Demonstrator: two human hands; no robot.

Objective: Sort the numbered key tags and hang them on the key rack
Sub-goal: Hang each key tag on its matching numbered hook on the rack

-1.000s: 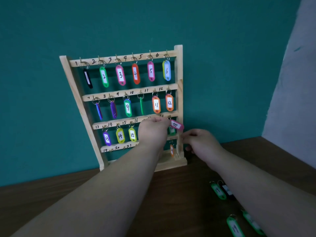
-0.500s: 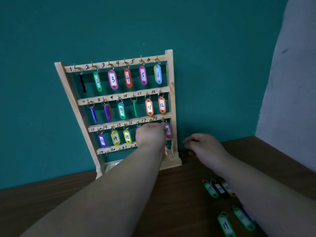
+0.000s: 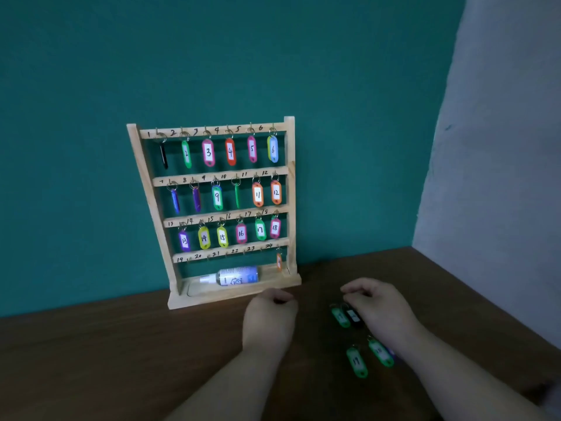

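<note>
L hand (image 3: 270,317) hangs low over the tabletop (image 3: 121,360), just in front of the rack's base, knuckles up, fingers loosely curled under, nothing seen in it. R hand (image 3: 379,308) is near it on the right, palm down, fingers arched and a bit apart, thumb close to index, gripping nothing visible. Both forearms reach in from the bottom edge.

Under and beside the R hand lie the loose tags: a green tag (image 3: 340,317) and a black tag (image 3: 354,318) touching side by side near the fingertips, then tag 19 (image 3: 357,361) and another green one (image 3: 381,352) nearer the wrist, w/ a sliver of blue partly hidden by the arm.

The rack (image 3: 142,183), wood, stands on the tabletop against the teal wall (image 3: 303,71). Four rails, nos. inked on. Top rail has 1–6 hung, 2nd 7–12, 3rd 13–18, w/ tag 18 (image 3: 275,227) at the far right; some tags sit edge-on so their nos. can't be read. Bottom rail, marked 19–24, carries only an orange tag (image 3: 279,262) at the right end, edge-on. The base tray (image 3: 212,296) holds a small spray bottle (image 3: 233,276) lying on its side.
</note>
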